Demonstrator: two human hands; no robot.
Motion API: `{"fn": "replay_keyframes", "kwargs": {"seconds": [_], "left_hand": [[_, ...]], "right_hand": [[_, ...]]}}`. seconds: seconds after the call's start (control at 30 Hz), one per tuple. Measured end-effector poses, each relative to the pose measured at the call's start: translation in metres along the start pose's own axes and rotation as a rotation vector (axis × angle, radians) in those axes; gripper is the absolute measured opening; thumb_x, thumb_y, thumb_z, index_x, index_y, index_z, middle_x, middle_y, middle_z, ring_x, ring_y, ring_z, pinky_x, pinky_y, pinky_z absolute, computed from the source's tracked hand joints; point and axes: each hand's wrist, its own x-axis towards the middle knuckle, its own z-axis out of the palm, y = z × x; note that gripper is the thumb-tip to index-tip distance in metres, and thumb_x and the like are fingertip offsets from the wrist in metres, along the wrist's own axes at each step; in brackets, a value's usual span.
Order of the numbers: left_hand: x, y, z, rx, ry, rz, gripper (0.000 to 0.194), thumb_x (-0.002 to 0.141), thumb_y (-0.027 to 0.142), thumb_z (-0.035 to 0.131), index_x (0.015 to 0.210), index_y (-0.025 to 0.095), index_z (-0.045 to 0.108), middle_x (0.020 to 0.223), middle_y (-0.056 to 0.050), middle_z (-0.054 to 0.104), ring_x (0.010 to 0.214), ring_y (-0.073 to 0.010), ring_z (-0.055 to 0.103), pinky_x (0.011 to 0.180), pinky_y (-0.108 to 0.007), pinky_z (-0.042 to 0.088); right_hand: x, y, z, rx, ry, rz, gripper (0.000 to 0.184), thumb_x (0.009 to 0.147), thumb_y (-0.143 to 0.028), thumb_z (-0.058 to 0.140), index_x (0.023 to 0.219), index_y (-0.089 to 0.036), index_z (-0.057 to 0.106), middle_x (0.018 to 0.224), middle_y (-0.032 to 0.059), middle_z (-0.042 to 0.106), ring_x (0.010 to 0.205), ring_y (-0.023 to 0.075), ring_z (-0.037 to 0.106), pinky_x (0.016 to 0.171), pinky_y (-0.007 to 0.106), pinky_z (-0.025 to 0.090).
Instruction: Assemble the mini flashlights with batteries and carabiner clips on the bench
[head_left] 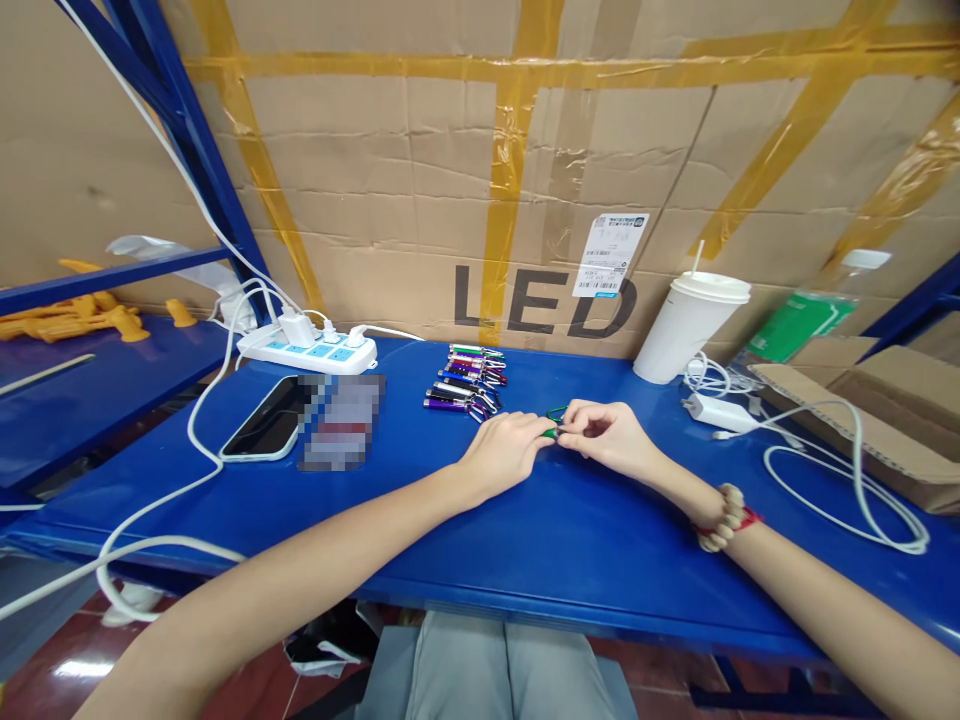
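My left hand [504,452] is closed around a small green keychain flashlight [552,433], most of it hidden by the fingers. At its other end, the thumb and fingertips of my right hand [609,436] pinch the tip. A green carabiner clip [556,412] shows just behind, between the two hands. Beyond my left hand lies a row of several keychain flashlights [457,392] in purple, black, silver, blue, red and green, side by side, with their carabiners toward the right.
On the left are a phone [264,425], a blurred-out flat object [341,425] and a white power strip [315,348] with cables. To the right stand a white cup [686,325], a charger [721,412] with its cord, a green-labelled bottle [806,318] and an open cardboard box [885,420].
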Motion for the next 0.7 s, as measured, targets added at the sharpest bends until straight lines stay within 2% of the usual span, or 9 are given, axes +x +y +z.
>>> {"fn": "replay_keyframes", "kwargs": {"seconds": [0.23,0.43,0.6,0.7], "left_hand": [[0.0011,0.0022,-0.0008,0.030,0.006,-0.030,0.024,0.091,0.022,0.037,0.101,0.017,0.058,0.092,-0.005,0.066,0.086,-0.0182,0.060,0.079,-0.030,0.046],[0.0039,0.0026,0.0011,-0.073,0.026,-0.124,0.022,0.091,0.024,0.037,0.098,0.019,0.058,0.099,-0.004,0.066,0.092,-0.0171,0.061,0.080,-0.027,0.047],[0.0042,0.0046,-0.0009,-0.093,0.017,-0.166,0.020,0.091,0.024,0.039,0.097,0.019,0.057,0.100,-0.004,0.066,0.093,-0.0186,0.061,0.081,-0.029,0.047],[0.0033,0.0067,-0.0040,-0.116,0.010,-0.167,0.021,0.091,0.026,0.039,0.106,0.020,0.052,0.100,-0.004,0.065,0.091,-0.0190,0.062,0.078,-0.030,0.048]], "right_hand": [[0.0000,0.0002,0.0005,0.055,0.019,0.035,0.038,0.053,-0.043,0.077,0.047,-0.015,0.052,0.061,0.0007,0.053,0.046,0.0068,0.043,0.041,0.022,0.035],[0.0022,0.0049,-0.0015,0.085,0.019,0.097,0.034,0.056,-0.043,0.075,0.056,-0.015,0.056,0.065,-0.0006,0.053,0.039,0.0052,0.044,0.037,0.022,0.034],[0.0043,0.0063,-0.0025,0.085,0.018,0.121,0.033,0.055,-0.043,0.076,0.058,-0.015,0.058,0.066,-0.0003,0.055,0.040,0.0052,0.045,0.039,0.022,0.034],[0.0056,0.0051,-0.0043,0.092,-0.008,0.176,0.035,0.056,-0.045,0.074,0.058,-0.015,0.057,0.061,-0.0012,0.054,0.042,0.0053,0.043,0.040,0.021,0.033]]}}
